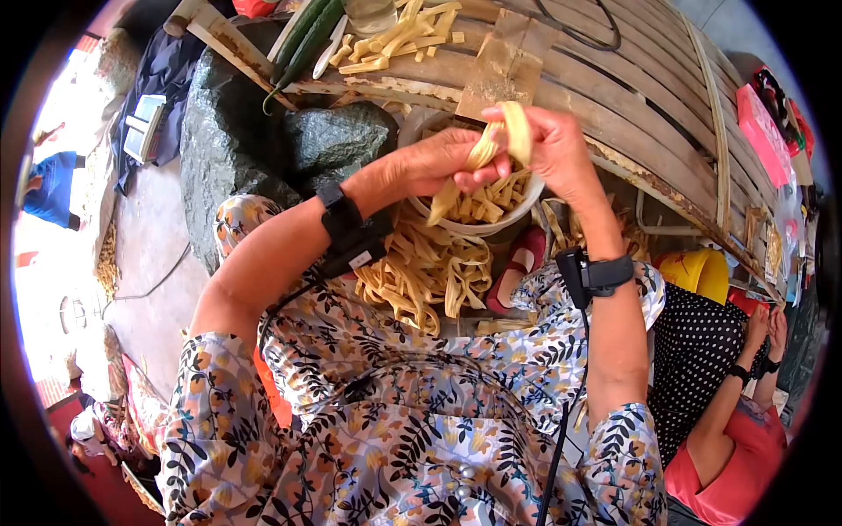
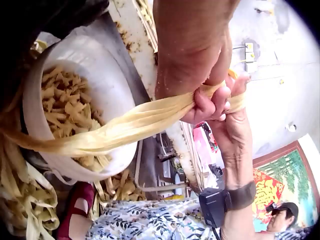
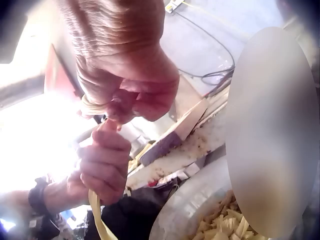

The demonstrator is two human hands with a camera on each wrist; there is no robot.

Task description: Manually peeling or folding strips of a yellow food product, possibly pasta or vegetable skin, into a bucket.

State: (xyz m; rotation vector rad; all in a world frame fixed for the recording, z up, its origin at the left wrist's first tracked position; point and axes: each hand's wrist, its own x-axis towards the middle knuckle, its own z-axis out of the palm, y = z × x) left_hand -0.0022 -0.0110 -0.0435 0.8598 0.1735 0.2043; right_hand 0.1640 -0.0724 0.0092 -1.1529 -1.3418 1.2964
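In the head view, a long pale yellow strip (image 1: pixel 487 147), flat and fibrous, runs between both hands above a white bucket. My left hand (image 1: pixel 449 162) grips it with curled fingers, and its tail (image 2: pixel 135 122) hangs down past the bucket in the left wrist view. My right hand (image 1: pixel 561 149) pinches a loop (image 1: pixel 518 131) of the strip close to the left fingers. The hands overlap in both wrist views. Short yellow pieces (image 1: pixel 487 203) lie in the white bucket (image 2: pixel 31 100). Below it is a heap of long strips (image 1: pixel 421 272).
A slatted wooden bench (image 1: pixel 658 114) holds a small board (image 1: pixel 513 53), cut pieces (image 1: pixel 403 39), long green vegetables (image 1: pixel 303 44) and a glass jar (image 1: pixel 371 16). Dark green sacking (image 1: pixel 232 149) stands left, a yellow bucket (image 1: pixel 697 273) right. Another person (image 1: pixel 737 456) sits at the right.
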